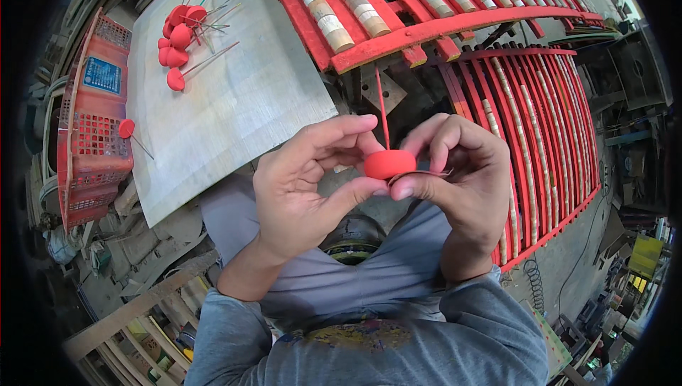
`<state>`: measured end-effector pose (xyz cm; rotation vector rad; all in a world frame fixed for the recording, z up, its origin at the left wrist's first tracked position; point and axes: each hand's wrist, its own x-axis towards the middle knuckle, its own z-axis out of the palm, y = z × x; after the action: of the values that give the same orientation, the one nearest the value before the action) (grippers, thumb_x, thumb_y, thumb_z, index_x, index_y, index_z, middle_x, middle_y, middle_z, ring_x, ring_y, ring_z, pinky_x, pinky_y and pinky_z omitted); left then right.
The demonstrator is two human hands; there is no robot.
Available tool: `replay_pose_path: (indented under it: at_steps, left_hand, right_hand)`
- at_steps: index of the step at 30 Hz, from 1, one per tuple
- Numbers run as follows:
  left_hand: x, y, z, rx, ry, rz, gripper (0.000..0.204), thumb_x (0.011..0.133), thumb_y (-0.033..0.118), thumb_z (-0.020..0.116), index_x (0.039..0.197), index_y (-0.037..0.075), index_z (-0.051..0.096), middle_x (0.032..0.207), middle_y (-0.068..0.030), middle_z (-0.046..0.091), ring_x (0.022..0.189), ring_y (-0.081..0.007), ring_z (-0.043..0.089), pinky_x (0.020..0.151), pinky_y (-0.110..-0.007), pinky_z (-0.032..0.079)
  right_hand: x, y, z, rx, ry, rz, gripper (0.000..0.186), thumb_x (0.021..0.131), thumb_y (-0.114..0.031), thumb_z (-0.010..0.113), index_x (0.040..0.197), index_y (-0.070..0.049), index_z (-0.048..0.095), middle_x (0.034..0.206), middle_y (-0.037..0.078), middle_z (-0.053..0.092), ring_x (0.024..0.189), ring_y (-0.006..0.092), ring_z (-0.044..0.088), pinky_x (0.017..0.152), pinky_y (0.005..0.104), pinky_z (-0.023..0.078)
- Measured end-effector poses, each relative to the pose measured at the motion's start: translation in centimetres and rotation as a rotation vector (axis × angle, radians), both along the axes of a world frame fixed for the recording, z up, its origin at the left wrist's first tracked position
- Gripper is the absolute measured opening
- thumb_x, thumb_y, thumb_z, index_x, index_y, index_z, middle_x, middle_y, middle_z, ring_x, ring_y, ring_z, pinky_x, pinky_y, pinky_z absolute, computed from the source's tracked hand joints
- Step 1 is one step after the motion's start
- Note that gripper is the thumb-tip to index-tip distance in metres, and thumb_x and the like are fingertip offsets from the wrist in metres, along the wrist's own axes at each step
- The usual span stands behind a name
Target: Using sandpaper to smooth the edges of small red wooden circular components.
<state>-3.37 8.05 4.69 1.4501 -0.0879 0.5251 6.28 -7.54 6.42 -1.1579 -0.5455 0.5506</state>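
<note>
Over my lap, my left hand (293, 188) pinches a rounded red wooden knob (383, 164) by its side, between thumb and fingers. A thin red stick (383, 105) rises from the knob's top. My right hand (470, 169) is closed, its thumb and fingers pinching a thin brown piece of sandpaper (420, 173) against the knob's lower right edge. To the left, several similar red knobs on sticks (179, 36) lie bunched on a pale board (245, 91). Another red knob (126, 128) rests at the board's left edge, next to the crate.
A red plastic crate (103, 133) stands left of the board. Red slatted racks (398, 35) holding rows of pale round pieces stretch ahead, and a second rack (536, 151) stands lower at right. A wooden slatted frame (135, 315) is at lower left. A coiled cable (534, 285) lies at right.
</note>
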Motion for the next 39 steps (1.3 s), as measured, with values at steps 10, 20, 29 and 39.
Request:
replay_pose_path:
  at_steps: [10,20,29,39]
  left_hand:
    - [-0.2,0.0,0.5,-0.159,0.124,-0.130,0.053,0.072,-0.007,0.073,0.118,-0.010,0.048,0.106,-0.0153,0.059,0.100,-0.0183,0.059,0.090,-0.032,0.051]
    - [0.4,-0.2,0.1,-0.243,0.026,-0.173,0.037,0.078,-0.012,0.064,0.114,-0.010,0.053,0.111,-0.0138,0.052,0.104,-0.0198,0.057,0.092,-0.032,0.050]
    - [0.1,0.0,0.5,-0.141,0.098,-0.235,0.031,0.080,-0.010,0.063,0.110,-0.010,0.056,0.112,-0.0135,0.050,0.105,-0.0193,0.056,0.091,-0.031,0.050]
    - [0.0,-0.3,0.6,-0.247,0.147,-0.185,0.030,0.078,-0.010,0.064,0.107,-0.008,0.057,0.109,-0.0132,0.054,0.102,-0.0185,0.057,0.092,-0.030,0.047]
  right_hand:
    - [2.1,-0.3,-1.7,0.162,0.145,0.148,0.037,0.072,0.006,0.075,0.070,-0.007,0.040,0.073,0.014,0.064,0.066,0.0162,0.064,0.057,0.0246,0.051]
    - [0.6,-0.2,-0.2,0.127,0.100,0.100,0.031,0.068,0.007,0.077,0.069,-0.005,0.048,0.094,0.014,0.061,0.086,0.0139,0.060,0.074,0.0261,0.052]
    - [1.3,-0.4,-1.3,0.130,0.046,0.122,0.036,0.069,0.007,0.077,0.065,-0.006,0.043,0.074,0.013,0.064,0.070,0.0161,0.065,0.061,0.0244,0.052]
    - [0.8,0.2,-0.5,0.149,0.065,0.072,0.035,0.065,0.008,0.079,0.063,-0.005,0.047,0.095,0.018,0.064,0.078,0.0152,0.064,0.069,0.0259,0.053]
